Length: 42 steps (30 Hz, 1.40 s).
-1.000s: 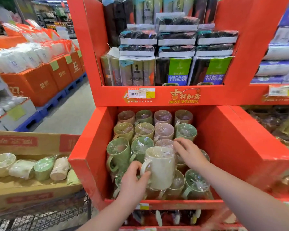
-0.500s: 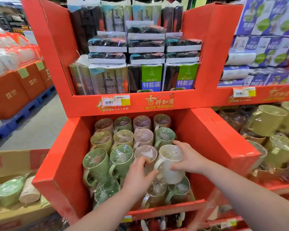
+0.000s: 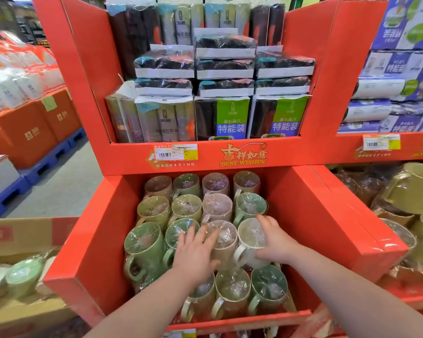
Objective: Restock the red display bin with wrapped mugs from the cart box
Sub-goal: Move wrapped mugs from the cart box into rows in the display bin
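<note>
A: Surroundings?
B: Above the red display bin (image 3: 327, 223), a shelf (image 3: 291, 153) of stacked packs (image 3: 222, 118), with a price tag (image 3: 176, 152) on its front lip. Right of the bin, olive mugs (image 3: 413, 189) in film. Left of the bin, the cart box (image 3: 20, 237), with a green mug (image 3: 22, 276) lying inside.
A: Hands?
B: Left hand (image 3: 195, 252) flat, fingers spread, resting on a beige mug (image 3: 226, 236) mid-bin. Right hand (image 3: 276, 242) curled round the white mug (image 3: 250, 239) just beside it, fingers over the rim.
A: Bin contents?
B: Film-wrapped mugs in rows, green, olive, pink, beige. The white mug is at the right end of the third row. Three more sit lower, in front of both hands.
</note>
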### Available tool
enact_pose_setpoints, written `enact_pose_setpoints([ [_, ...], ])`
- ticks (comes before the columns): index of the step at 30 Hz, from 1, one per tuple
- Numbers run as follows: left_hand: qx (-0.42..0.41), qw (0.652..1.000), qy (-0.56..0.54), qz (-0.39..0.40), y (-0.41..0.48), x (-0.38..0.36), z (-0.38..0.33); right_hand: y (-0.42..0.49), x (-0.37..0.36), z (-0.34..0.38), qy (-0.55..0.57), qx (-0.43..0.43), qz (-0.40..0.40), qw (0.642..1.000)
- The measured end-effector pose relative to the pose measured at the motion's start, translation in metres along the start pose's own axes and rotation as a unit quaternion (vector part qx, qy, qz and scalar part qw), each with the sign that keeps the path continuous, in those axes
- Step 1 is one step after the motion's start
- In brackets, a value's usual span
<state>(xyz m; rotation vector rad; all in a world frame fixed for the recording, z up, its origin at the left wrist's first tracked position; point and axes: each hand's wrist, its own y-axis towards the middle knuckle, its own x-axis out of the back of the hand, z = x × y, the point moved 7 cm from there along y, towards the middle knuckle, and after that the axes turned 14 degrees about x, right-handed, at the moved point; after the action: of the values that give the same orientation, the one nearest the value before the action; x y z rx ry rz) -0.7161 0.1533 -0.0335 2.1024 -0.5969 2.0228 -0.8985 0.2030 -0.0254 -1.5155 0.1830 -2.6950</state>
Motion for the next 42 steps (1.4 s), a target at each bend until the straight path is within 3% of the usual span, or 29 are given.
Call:
enact_pose_setpoints([
  [17,0.002,0.999,0.054,-0.008,0.005,-0.014,-0.002,0.003,-0.007,-0.006,-0.028,0.013,0.003,1.000],
  [29,0.011,0.999,0.049,-0.011,-0.010,0.002,-0.005,-0.005,-0.001,0.013,-0.173,0.015,0.052,0.983],
  [38,-0.005,0.999,0.035,-0.025,-0.037,0.006,0.014,-0.013,-0.005,0.077,-0.239,0.132,-0.006,0.962],
  [42,-0.018,0.999,0.030,-0.031,-0.063,0.011,0.035,-0.016,-0.028,0.111,-0.255,0.172,0.004,0.951],
])
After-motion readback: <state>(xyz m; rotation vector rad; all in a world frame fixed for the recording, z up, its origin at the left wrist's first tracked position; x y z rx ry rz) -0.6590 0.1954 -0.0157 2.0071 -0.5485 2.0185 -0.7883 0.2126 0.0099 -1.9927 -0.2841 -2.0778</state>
